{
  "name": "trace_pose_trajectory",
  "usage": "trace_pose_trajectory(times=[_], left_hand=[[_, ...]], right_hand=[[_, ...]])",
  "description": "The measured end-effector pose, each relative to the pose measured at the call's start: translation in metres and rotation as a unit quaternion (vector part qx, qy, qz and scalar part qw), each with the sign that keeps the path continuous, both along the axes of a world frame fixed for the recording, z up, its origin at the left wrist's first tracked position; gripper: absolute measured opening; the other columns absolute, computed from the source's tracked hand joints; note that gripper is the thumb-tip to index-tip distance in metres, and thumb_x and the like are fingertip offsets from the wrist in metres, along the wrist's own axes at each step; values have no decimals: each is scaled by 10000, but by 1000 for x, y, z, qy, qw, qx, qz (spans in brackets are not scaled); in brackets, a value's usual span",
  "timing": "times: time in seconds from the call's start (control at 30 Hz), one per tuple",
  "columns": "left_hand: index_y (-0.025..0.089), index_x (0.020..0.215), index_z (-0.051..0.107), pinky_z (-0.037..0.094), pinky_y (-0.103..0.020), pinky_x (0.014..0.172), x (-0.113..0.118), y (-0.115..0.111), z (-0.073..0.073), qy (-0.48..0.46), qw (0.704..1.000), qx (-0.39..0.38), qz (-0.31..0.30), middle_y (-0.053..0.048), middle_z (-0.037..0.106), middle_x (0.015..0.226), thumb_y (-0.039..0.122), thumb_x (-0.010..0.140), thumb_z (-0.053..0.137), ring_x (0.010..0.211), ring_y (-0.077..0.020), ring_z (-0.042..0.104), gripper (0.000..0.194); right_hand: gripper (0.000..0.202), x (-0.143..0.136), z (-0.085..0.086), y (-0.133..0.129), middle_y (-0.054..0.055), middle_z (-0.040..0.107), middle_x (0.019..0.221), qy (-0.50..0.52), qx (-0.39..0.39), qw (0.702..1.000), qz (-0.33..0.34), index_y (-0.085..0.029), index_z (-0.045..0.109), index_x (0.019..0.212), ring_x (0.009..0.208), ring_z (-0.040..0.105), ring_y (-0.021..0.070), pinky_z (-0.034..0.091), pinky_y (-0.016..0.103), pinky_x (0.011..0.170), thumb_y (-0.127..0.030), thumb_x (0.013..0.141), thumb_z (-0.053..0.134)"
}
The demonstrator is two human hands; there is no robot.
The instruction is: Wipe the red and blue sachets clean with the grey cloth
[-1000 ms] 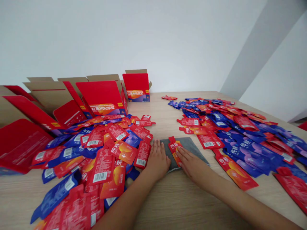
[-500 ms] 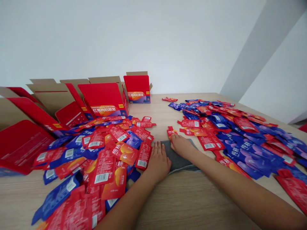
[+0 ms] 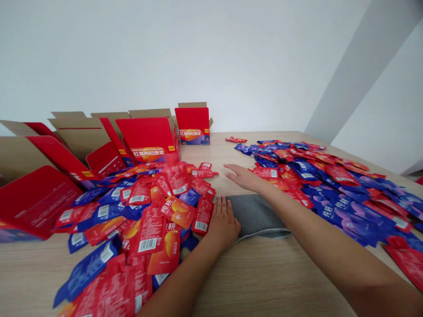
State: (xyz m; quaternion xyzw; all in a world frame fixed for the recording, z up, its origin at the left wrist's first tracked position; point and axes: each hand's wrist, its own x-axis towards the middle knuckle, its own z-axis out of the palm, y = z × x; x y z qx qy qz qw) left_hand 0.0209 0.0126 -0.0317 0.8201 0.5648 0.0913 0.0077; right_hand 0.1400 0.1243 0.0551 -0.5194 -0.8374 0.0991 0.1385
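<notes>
My left hand [image 3: 224,224] lies flat with fingers stretched out on the left end of a folded grey cloth [image 3: 256,213], beside a red pouch [image 3: 202,215] at the edge of the left pile. Above the cloth's far edge, my right hand [image 3: 243,177] is open, fingers pointing left, holding nothing. A blurred red pouch [image 3: 177,176] is over the back of the left pile, apart from my hand; whether it touches the pile I cannot tell. Pouches in that pile are red and blue, many showing barcodes.
Open red cardboard boxes [image 3: 145,136] stand along the left and back, one box [image 3: 193,125] farther off. A second heap of blue pouches [image 3: 346,211] and red ones spreads over the right. One red pouch [image 3: 236,139] lies alone at the back of the wooden table [image 3: 257,273].
My right hand has let go of a red pouch and lifted off the cloth, fingers spreading. The pouch has flown left over the left pile. My left hand has stayed on the cloth.
</notes>
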Motion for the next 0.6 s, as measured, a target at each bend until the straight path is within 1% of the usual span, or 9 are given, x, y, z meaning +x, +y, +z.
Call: trace_pose_trajectory(times=[0.03, 0.07, 0.13, 0.23, 0.3, 0.4, 0.47, 0.53, 0.6], left_hand=[[-35, 1350, 361, 248, -464, 1081, 0, 0, 0, -1, 1000, -3, 2, -262, 273, 1443, 290, 847, 381, 1360, -344, 207, 599], [-31, 1352, 359, 245, -459, 1084, 0, 0, 0, -3, 1000, -6, 2, -260, 268, 1445, 292, 849, 381, 1361, -342, 205, 599], [-28, 1357, 353, 235, -444, 1090, 1, 0, 1, -9, 1000, -10, -1, -257, 257, 1450, 296, 852, 375, 1365, -335, 195, 601], [-28, 1357, 353, 226, -435, 1095, 1, 0, 0, -13, 1000, -9, -1, -256, 252, 1453, 292, 852, 366, 1368, -329, 186, 599], [-26, 1352, 364, 230, -443, 1092, 1, 0, -1, -9, 1000, -5, 2, -254, 255, 1452, 282, 844, 368, 1367, -328, 194, 595], [-29, 1347, 369, 227, -468, 1090, 2, 1, -4, -1, 1000, 3, 17, -258, 259, 1450, 268, 823, 382, 1362, -335, 210, 602], [-32, 1347, 366, 226, -476, 1089, 2, 1, -5, 2, 1000, 4, 21, -259, 259, 1449, 263, 814, 388, 1361, -335, 216, 610], [-27, 1348, 365, 238, -476, 1085, 1, 1, -7, 0, 1000, 10, 15, -254, 262, 1450, 260, 814, 383, 1363, -326, 216, 606], [-21, 1346, 369, 252, -477, 1079, 1, 0, -8, -5, 1000, 20, 12, -247, 266, 1451, 255, 819, 369, 1366, -317, 213, 595]], right_hand=[[470, 15, -7, 0, 152, 452, 1379, -27, -2, 1000, -17, -102, 463, 1308, 1288, 381, 212, 315, 372, 1050, -145, 840, 453], [464, 32, -16, -2, 187, 475, 1348, -52, -4, 998, -35, -72, 511, 1259, 1274, 396, 250, 310, 409, 1047, -95, 797, 480], [438, 66, -33, -8, 247, 521, 1272, -95, -8, 992, -78, -30, 552, 1200, 1203, 467, 304, 350, 479, 991, -46, 773, 458], [415, 104, -51, -17, 269, 533, 1246, -125, 7, 985, -121, -15, 553, 1193, 1158, 503, 314, 354, 495, 963, -49, 815, 384], [414, 118, -53, -21, 251, 559, 1223, -127, 25, 982, -137, -37, 551, 1201, 1139, 519, 298, 351, 468, 964, -57, 832, 365], [413, 123, -43, -23, 237, 609, 1143, -117, 52, 980, -150, -64, 540, 1218, 1060, 570, 297, 396, 436, 905, -81, 847, 359], [433, 117, -35, -26, 224, 616, 1131, -80, 77, 980, -163, -81, 481, 1277, 1013, 592, 292, 428, 419, 857, -119, 867, 348], [458, 105, -31, -31, 183, 627, 1120, 33, 82, 981, -171, -109, 417, 1319, 971, 610, 267, 460, 396, 822, -167, 866, 382], [478, 88, -35, -41, 122, 655, 1063, 194, 43, 968, -155, -138, 413, 1306, 910, 629, 229, 493, 372, 786, -202, 833, 451]])
